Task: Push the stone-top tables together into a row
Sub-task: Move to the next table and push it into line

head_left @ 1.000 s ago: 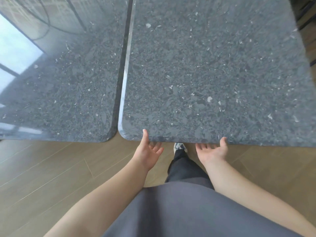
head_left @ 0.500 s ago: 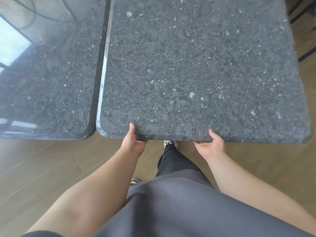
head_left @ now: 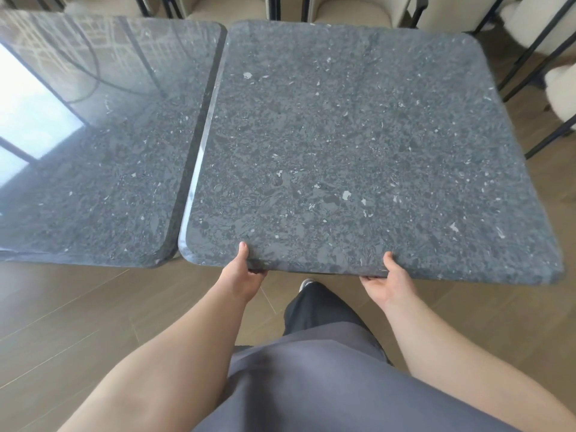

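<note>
My left hand [head_left: 241, 275] and right hand [head_left: 389, 280] both clasp the near edge of the right table [head_left: 358, 145] at lower centre of the frame, thumbs on top and fingers curled under, while the left table [head_left: 103, 135] fills the upper left with only a thin dark seam between the two. Risks as I judge them — the stone edges could knock and chip if I shove hard, the near edges sit slightly out of line, and my shoe [head_left: 307, 283] is under the slab. No brand, label or writing is visible.
</note>
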